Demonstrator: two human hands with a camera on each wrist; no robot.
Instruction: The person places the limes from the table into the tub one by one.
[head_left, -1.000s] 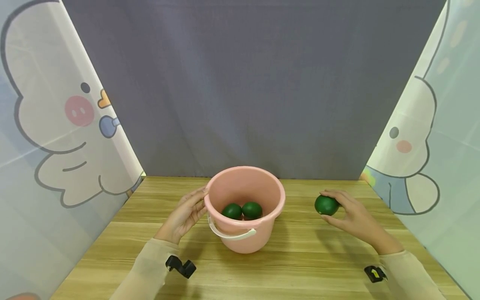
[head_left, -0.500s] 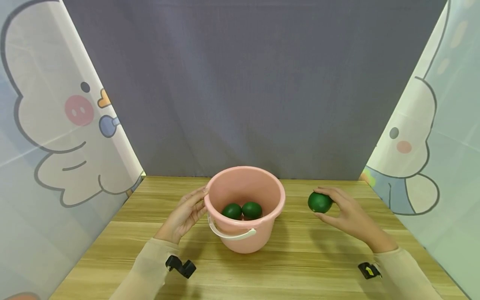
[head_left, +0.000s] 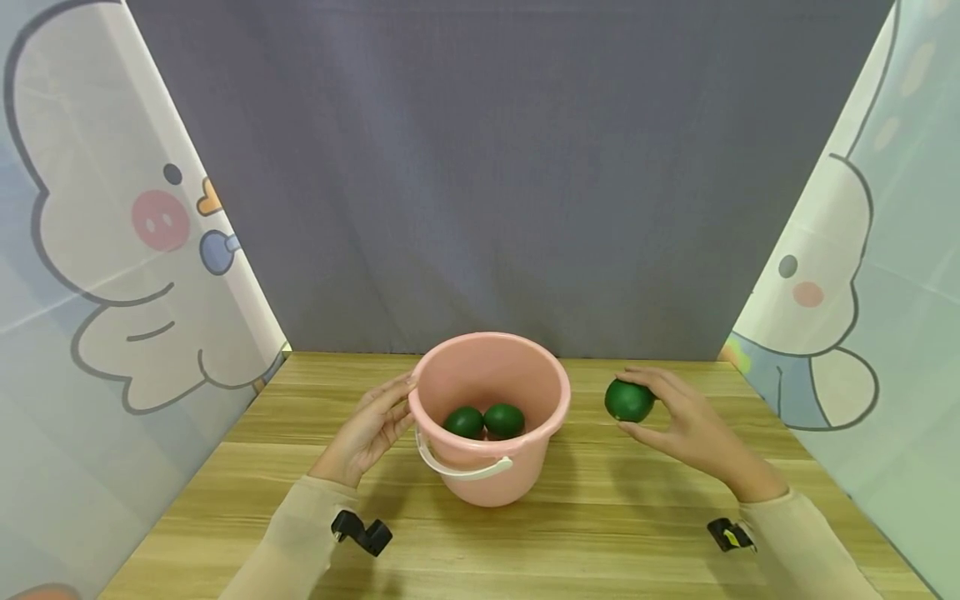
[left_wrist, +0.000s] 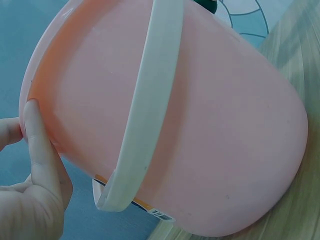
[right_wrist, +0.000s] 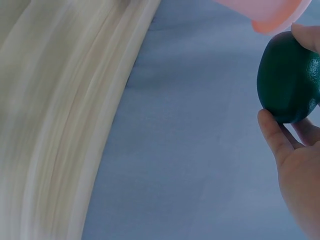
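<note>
A pink bucket (head_left: 487,483) stands upright on the wooden table, its white handle (head_left: 465,474) hanging down at the front. Two dark green avocados lie side by side inside, one on the left (head_left: 464,422) and one on the right (head_left: 504,421). At the bucket's left side my left hand (head_left: 371,433) holds its rim (left_wrist: 30,82) between thumb and fingers. My right hand (head_left: 686,425) pinches another avocado (head_left: 628,401) between thumb and fingertips, above the table to the right of the bucket. The right wrist view shows that avocado (right_wrist: 287,77) close up, its far side cut off.
The wooden table (head_left: 600,542) ends at a grey cloth (head_left: 495,175) behind the bucket. Curtains printed with cartoon animals hang on the left (head_left: 105,350) and on the right (head_left: 900,350). Black camera mounts sit on the left wrist (head_left: 362,533) and right wrist (head_left: 729,535).
My right hand has moved left toward the bucket and slightly up, carrying the avocado. The left hand, the bucket and the two avocados inside have stayed in place.
</note>
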